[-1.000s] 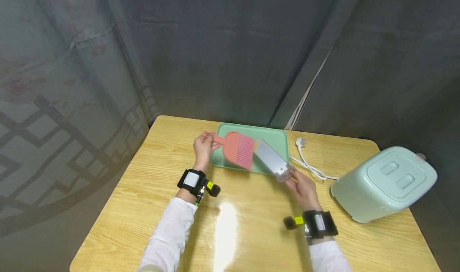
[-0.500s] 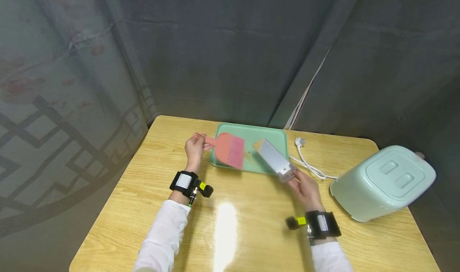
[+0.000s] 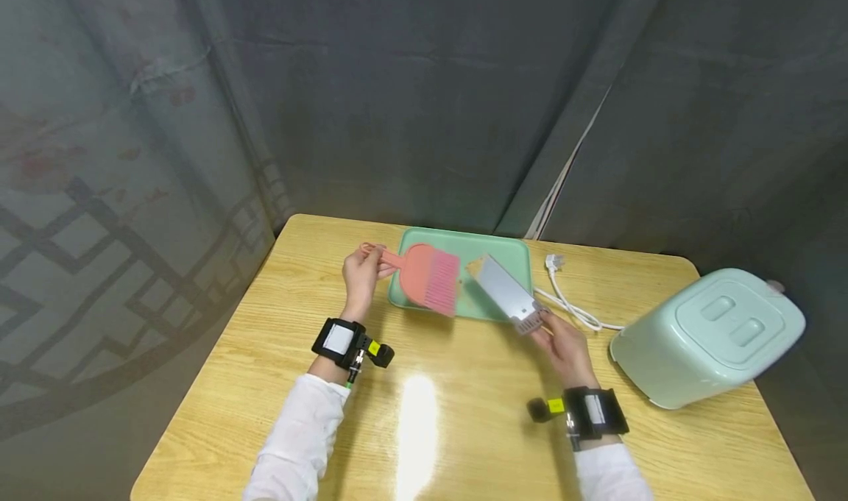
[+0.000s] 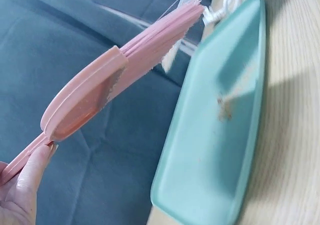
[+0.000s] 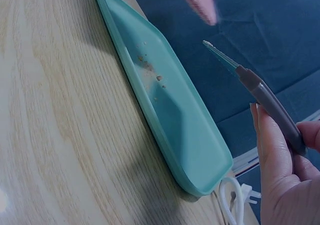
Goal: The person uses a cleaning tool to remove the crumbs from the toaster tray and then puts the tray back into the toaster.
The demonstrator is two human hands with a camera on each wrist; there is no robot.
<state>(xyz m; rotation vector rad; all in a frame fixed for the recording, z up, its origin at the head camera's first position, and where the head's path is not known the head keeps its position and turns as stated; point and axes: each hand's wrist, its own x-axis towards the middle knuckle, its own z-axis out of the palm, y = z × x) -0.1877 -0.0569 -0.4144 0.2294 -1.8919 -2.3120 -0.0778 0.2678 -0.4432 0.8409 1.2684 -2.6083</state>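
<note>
By its handle, my left hand (image 3: 361, 274) grips a pink hand brush (image 3: 415, 274), whose bristles point right over the mint-green tray (image 3: 477, 242). My right hand (image 3: 563, 346) pinches the grey end of a flat metal crumb tray (image 3: 505, 289), held tilted above the green tray's right part. Tan crumbs (image 3: 474, 265) lie at the crumb tray's far end, a short gap from the bristles. In the right wrist view the crumb tray (image 5: 270, 107) shows edge-on, raised over the green tray. More crumbs (image 5: 150, 67) are scattered on the green tray's floor.
A mint-green toaster (image 3: 702, 346) with a lid on top stands at the table's right side. Its white cord (image 3: 576, 311) and plug (image 3: 555, 263) lie just right of the green tray. Grey curtain (image 3: 411, 118) hangs behind the wooden table (image 3: 265, 383).
My left hand has drawn the brush left, away from the crumb tray's end, then slightly back right. Crumbs on the green tray have come into sight. My right hand has barely moved.
</note>
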